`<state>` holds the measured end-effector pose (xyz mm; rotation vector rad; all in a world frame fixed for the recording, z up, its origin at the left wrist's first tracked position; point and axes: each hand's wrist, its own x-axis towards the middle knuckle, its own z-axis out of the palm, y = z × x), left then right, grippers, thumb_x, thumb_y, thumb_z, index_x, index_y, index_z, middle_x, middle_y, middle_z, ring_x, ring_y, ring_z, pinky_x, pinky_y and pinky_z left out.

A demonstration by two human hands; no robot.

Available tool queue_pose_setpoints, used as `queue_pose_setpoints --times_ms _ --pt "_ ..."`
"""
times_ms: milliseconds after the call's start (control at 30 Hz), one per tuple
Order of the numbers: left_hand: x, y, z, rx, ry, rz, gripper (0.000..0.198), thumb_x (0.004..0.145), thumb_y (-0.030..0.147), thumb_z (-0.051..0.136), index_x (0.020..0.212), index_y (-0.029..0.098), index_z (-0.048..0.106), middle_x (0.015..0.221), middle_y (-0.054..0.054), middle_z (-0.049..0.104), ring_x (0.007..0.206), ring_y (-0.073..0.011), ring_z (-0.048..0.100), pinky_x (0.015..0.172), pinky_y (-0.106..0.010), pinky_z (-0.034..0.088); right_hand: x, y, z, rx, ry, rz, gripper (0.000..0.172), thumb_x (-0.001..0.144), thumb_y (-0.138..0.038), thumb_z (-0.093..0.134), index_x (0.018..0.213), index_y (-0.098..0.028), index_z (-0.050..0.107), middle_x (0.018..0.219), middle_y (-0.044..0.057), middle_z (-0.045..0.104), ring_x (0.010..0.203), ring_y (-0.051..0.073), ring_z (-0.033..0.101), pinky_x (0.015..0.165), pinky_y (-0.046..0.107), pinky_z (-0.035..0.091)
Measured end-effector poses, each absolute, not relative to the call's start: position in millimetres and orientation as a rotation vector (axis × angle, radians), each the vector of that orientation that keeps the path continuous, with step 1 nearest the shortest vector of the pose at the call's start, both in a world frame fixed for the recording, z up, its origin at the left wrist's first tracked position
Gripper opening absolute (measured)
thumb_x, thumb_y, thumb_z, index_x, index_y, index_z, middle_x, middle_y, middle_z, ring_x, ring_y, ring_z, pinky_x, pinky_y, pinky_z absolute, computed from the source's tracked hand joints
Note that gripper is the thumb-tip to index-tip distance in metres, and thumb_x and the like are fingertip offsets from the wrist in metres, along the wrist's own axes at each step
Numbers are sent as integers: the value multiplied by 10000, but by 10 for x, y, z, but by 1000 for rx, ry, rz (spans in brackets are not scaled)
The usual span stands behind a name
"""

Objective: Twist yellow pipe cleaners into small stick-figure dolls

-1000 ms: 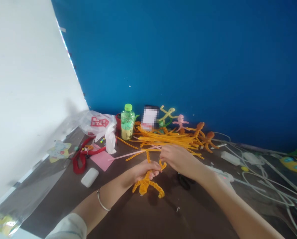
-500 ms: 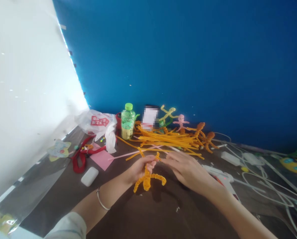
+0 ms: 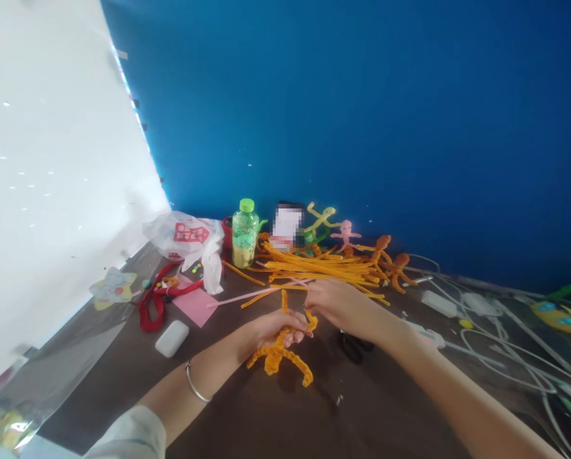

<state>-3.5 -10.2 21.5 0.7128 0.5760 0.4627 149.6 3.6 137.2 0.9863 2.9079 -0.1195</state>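
Note:
My left hand (image 3: 276, 326) is closed around an orange pipe-cleaner figure (image 3: 278, 358) whose curled legs hang below my fingers. One orange stem sticks up above that hand. My right hand (image 3: 341, 305) is just to the right, its fingers pinched on another orange end of the same figure. Behind both hands lies a heap of loose orange pipe cleaners (image 3: 323, 268). A silver bangle (image 3: 193, 386) circles my left wrist.
At the back against the blue wall stand a green-capped bottle (image 3: 245, 233), a white plastic bag (image 3: 189, 240), and finished figures in yellow (image 3: 321, 218), pink (image 3: 346, 232) and orange (image 3: 394, 264). Black scissors (image 3: 355, 347), a white case (image 3: 171, 338), a red strap (image 3: 154, 305), white cables (image 3: 496, 331).
My right hand drew back from an open reach and closed on the figure's end. The figure turned in my left hand and its legs dropped lower.

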Motion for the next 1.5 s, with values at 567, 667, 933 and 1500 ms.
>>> queue_pose_setpoints --times_ms 567,667,933,1500 --pt "-38 -123 296 328 352 679 116 740 189 594 716 102 522 533 59 417 367 21 326 342 -59 260 1592 -281 1217 1155 3116 208 238 807 -65 382 802 -161 599 737 54 572 681 168 489 632 287 331" --pt "-38 -138 287 367 380 690 166 721 230 625 694 113 509 525 58 418 362 18 315 334 -68 234 1657 -296 1205 1241 3142 -43 225 845 -137 390 856 -186 609 790 55 594 728 170 515 653 284 359" --pt "-47 -132 247 582 466 611 203 601 241 680 611 112 524 464 36 487 324 2 327 306 -104 199 1701 -87 1281 1276 2973 -416 185 851 -203 449 786 -214 621 818 15 622 794 156 551 692 260 373" --pt "-25 -88 174 359 454 789 125 704 187 620 693 120 515 567 38 518 395 12 432 393 -70 343 1430 -223 1151 1087 3127 453 211 793 -52 426 743 -153 605 688 46 572 649 169 483 631 300 324"
